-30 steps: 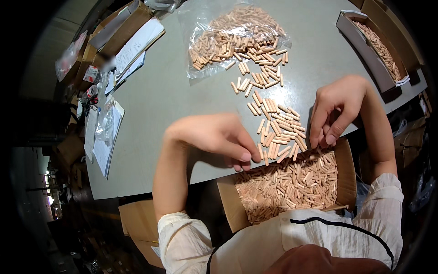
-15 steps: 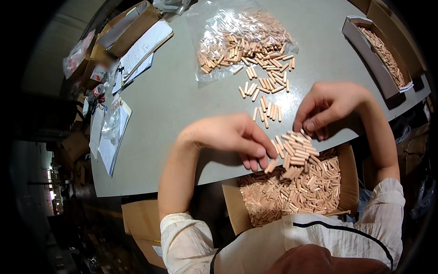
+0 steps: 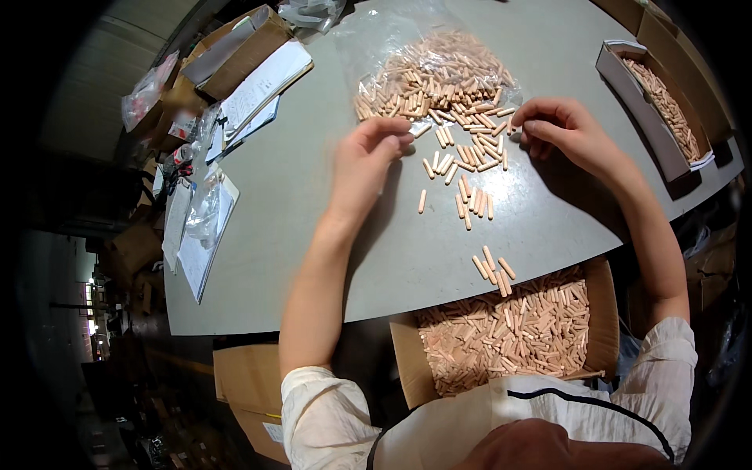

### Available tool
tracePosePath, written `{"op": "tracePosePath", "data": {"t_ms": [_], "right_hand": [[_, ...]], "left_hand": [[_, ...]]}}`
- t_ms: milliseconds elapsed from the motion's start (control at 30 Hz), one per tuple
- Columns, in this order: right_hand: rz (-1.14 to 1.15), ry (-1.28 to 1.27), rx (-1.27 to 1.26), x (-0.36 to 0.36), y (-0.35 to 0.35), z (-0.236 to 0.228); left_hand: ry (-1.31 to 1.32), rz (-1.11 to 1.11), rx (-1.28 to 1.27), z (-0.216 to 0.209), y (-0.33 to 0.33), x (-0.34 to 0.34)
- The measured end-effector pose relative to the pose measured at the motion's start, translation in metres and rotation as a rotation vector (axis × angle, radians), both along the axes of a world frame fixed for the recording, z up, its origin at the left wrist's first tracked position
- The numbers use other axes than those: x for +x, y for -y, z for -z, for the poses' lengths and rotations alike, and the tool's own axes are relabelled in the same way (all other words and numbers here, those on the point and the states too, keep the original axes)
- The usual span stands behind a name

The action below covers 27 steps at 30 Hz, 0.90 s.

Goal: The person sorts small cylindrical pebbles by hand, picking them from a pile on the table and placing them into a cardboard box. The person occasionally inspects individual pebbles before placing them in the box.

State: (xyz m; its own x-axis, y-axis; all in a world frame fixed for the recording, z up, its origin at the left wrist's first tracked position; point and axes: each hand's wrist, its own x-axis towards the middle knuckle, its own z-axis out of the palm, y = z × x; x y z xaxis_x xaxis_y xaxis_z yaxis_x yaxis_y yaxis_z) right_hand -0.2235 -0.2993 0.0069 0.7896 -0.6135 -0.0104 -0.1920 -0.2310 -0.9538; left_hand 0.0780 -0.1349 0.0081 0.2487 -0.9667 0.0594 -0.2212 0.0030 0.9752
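Short wooden dowel pins [image 3: 470, 153] lie loose on the grey table, trailing toward me from a pile in a clear plastic bag [image 3: 442, 59]. Left of the pile's near end is my left hand [image 3: 368, 157], slightly blurred, its fingers bent and a little apart, with no dowel seen in it. My right hand [image 3: 568, 137] is at the pile's right side, fingers loosely curled, fingertips beside the outermost dowels. By the near table edge lies a small group of dowels [image 3: 493, 268]. Below it, a cardboard box [image 3: 409, 364] full of dowels stands against my body.
On the right of the table [image 3: 258, 266] is a long box [image 3: 638, 113] of dowels. Clipboards with papers [image 3: 266, 78], a plastic bag [image 3: 205, 215] and an open carton [image 3: 243, 55] line the left side. Another carton [image 3: 247, 384] stands below the table's left part.
Both hands have moved away from the near edge, up to either side of the pile. The cluster of dowels between them has dropped into the box, leaving several at the edge.
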Motion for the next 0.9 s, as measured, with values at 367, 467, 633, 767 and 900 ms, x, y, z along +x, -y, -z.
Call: {"op": "tracePosePath", "data": {"t_ms": [367,467,633,767,900], "right_hand": [[-0.022,0.013,-0.648,0.006,-0.002,0.016],[-0.186,0.168,-0.657,0.012,-0.003,0.024],[-0.073,0.29,-0.172,0.014,-0.01,0.023],[0.053,0.246,-0.275,0.008,0.001,0.024],[0.009,0.223,-0.276,0.011,-0.005,0.018]], "left_hand": [[1.017,0.251,-0.23,0.024,-0.006,-0.047],[1.042,0.344,-0.236,0.014,-0.006,-0.051],[0.665,0.271,-0.198,0.02,-0.006,-0.042],[0.652,0.263,-0.191,0.017,-0.004,-0.035],[0.93,0.357,-0.222,0.01,-0.005,-0.041]]}}
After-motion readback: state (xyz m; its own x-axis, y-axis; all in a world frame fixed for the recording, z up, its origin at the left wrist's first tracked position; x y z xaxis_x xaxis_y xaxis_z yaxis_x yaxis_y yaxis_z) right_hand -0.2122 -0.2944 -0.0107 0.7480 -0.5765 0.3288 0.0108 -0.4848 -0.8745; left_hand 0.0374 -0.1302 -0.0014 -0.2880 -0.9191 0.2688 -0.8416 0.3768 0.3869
